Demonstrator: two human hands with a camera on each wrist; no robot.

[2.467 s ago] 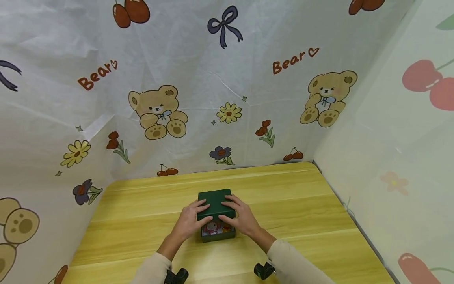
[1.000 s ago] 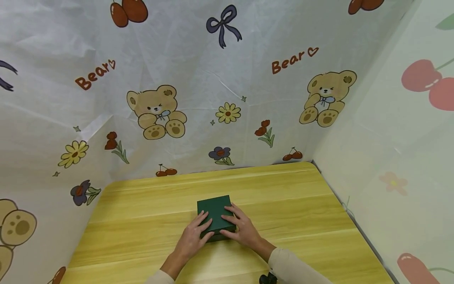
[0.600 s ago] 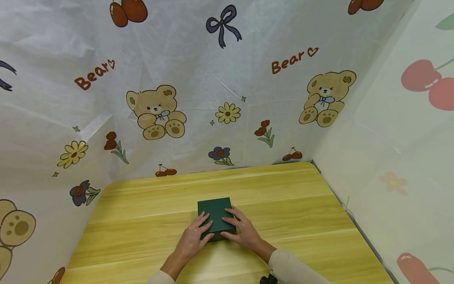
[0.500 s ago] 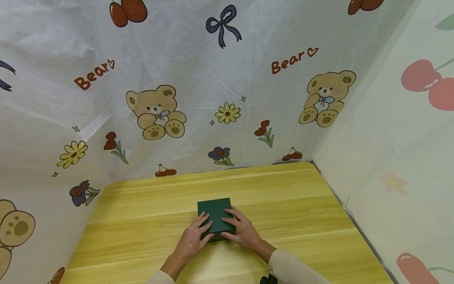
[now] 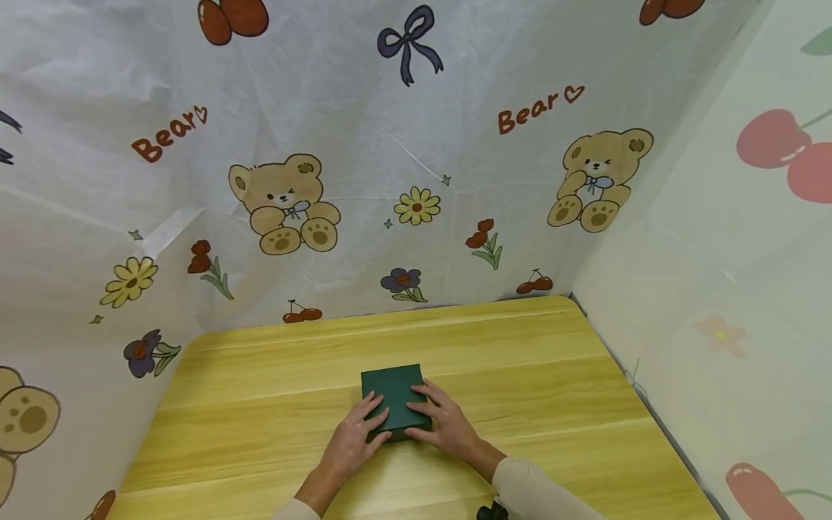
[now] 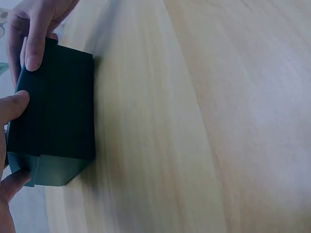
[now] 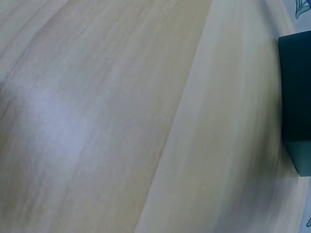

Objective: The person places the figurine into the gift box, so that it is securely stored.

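A dark green box [image 5: 392, 390] with its lid on sits on the yellow wooden table [image 5: 533, 375], near the front middle. My left hand [image 5: 356, 433] lies on the box's near left part, its fingers stretched flat over the lid. My right hand [image 5: 442, 422] lies on the near right part in the same way. In the left wrist view the box [image 6: 56, 111] fills the left side, with my left thumb [image 6: 12, 108] on its top and a finger of the right hand [image 6: 34, 46] over its far edge. The right wrist view catches only a corner of the box [image 7: 297, 97].
Printed fabric with bears and flowers [image 5: 286, 202] walls the table at the back and left. A pale sheet with cherries [image 5: 747, 253] closes the right side. Bare wood stretches left, right and behind the box.
2.5 s ago the lid sat pushed back and small colourful things showed inside the box. The lid now covers it fully. Over the last second both hands stayed on it, nearly still.
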